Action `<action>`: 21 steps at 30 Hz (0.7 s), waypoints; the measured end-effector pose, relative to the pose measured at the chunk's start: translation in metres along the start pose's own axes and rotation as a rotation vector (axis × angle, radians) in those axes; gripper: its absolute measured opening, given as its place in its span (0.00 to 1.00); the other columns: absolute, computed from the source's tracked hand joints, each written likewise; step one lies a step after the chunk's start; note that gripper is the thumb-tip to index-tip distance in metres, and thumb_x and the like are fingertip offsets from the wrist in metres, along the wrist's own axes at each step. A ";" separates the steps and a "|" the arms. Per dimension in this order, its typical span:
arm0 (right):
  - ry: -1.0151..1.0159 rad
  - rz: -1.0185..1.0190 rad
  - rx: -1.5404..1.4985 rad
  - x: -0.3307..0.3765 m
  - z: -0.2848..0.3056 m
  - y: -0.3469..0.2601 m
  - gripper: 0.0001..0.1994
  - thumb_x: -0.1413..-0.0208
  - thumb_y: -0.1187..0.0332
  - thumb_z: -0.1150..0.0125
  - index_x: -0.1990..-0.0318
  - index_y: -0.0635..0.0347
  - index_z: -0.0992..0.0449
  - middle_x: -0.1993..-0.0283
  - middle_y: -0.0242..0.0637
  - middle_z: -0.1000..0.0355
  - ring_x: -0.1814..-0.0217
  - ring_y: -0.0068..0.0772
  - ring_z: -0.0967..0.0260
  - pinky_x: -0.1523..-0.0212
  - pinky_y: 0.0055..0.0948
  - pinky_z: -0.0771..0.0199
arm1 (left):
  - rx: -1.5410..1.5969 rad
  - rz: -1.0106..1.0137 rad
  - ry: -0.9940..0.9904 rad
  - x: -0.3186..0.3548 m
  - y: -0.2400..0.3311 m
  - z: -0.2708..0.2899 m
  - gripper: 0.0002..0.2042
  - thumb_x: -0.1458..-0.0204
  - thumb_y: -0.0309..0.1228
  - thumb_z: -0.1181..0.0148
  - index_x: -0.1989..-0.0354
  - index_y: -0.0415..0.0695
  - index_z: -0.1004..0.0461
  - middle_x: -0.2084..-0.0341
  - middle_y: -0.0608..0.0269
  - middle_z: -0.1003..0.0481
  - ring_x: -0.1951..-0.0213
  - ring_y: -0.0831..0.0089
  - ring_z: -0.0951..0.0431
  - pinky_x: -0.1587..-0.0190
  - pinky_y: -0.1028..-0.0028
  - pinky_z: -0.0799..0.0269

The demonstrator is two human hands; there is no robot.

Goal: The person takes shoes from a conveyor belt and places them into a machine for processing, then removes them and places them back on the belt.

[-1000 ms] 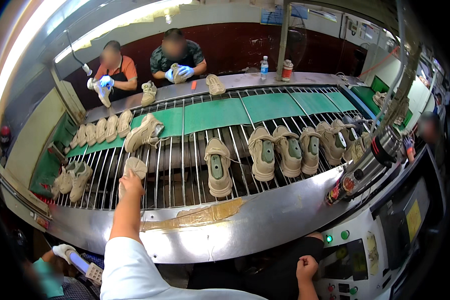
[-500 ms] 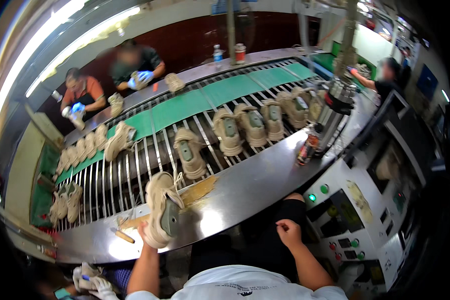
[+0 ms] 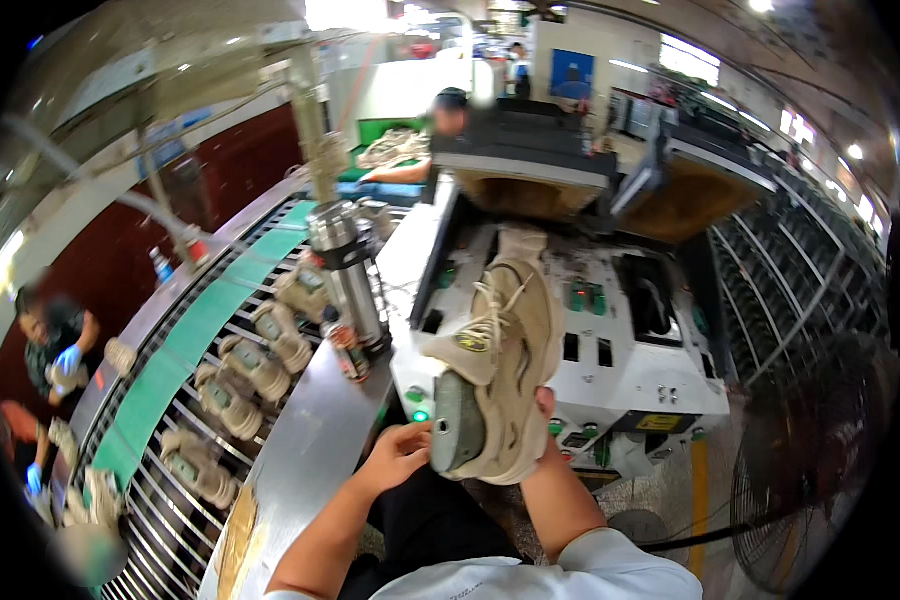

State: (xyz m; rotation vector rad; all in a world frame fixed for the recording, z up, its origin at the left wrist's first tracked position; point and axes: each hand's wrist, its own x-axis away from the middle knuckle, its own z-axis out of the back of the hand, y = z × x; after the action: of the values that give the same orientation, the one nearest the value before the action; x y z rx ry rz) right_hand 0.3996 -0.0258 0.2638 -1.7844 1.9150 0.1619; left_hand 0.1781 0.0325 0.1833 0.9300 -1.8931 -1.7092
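A beige lace-up sneaker (image 3: pixel 500 360) is held up in the middle of the view, above the person's lap and in front of a white press machine (image 3: pixel 610 350). It is gripped at the heel end by the right hand (image 3: pixel 540 440), whose thumb shows against the sole edge; most of that hand is hidden behind the shoe. The left hand (image 3: pixel 398 452) is curled at the grey last (image 3: pixel 457 432) that fills the shoe's opening, with the fingertips touching it.

Little open room is left around the shoe. Just to its left the rounded steel edge of the conveyor table (image 3: pixel 300 450) is met, and close to that edge a steel vacuum flask (image 3: pixel 350 275) and a small bottle with a red label (image 3: pixel 345 350) stand upright. Ahead, the raised heads of the press overhang the machine's deck. To the right, a floor fan with a dark wire guard (image 3: pixel 810 470) stands well apart from the machine, with bare floor between them.

The sneaker is seen tilted, toe pointing away and up. Its upper is suede-like, with pale laces, a padded tongue bearing a small dark and yellow oval patch, and a thick cream sole.

On the machine's front, a lit green button (image 3: pixel 420 415) sits just left of the shoe, and a yellow rectangular label (image 3: pixel 658 423) lies to the right of it. More beige sneakers on lasts (image 3: pixel 255 365) rest on the conveyor's rollers beside a green strip (image 3: pixel 170 370). Across the line, other people in blue gloves (image 3: pixel 65 360) are seen.
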 end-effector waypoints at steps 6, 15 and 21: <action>0.353 0.335 0.374 0.076 0.050 -0.184 0.38 0.58 0.62 0.42 0.35 0.61 0.43 0.40 0.48 0.34 0.40 0.51 0.35 0.39 0.48 0.34 | -0.161 0.211 0.178 0.025 -0.106 -0.034 0.05 0.47 0.23 0.45 0.66 0.36 0.23 0.76 0.61 0.23 0.74 0.76 0.24 0.69 0.76 0.28; 1.038 0.503 1.808 0.022 0.037 -0.430 0.54 0.70 0.69 0.32 0.29 0.58 0.53 0.35 0.47 0.40 0.39 0.44 0.36 0.45 0.33 0.32 | -0.683 -0.044 0.268 0.017 -0.127 -0.056 0.03 0.61 0.23 0.40 0.77 0.40 0.22 0.84 0.57 0.27 0.82 0.65 0.25 0.77 0.72 0.30; 1.318 -0.286 2.189 -0.054 0.087 -0.492 0.54 0.73 0.59 0.29 0.31 0.60 0.47 0.32 0.52 0.44 0.33 0.46 0.41 0.38 0.33 0.36 | -0.639 -0.036 0.249 -0.007 -0.136 -0.063 0.02 0.63 0.24 0.38 0.80 0.40 0.23 0.86 0.60 0.28 0.84 0.70 0.25 0.79 0.75 0.31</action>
State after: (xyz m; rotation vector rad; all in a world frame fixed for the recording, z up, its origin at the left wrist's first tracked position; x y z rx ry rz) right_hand 0.8961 -0.0032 0.3369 -0.2158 0.8181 -2.4559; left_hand 0.2540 -0.0091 0.0609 0.8590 -1.0672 -1.9329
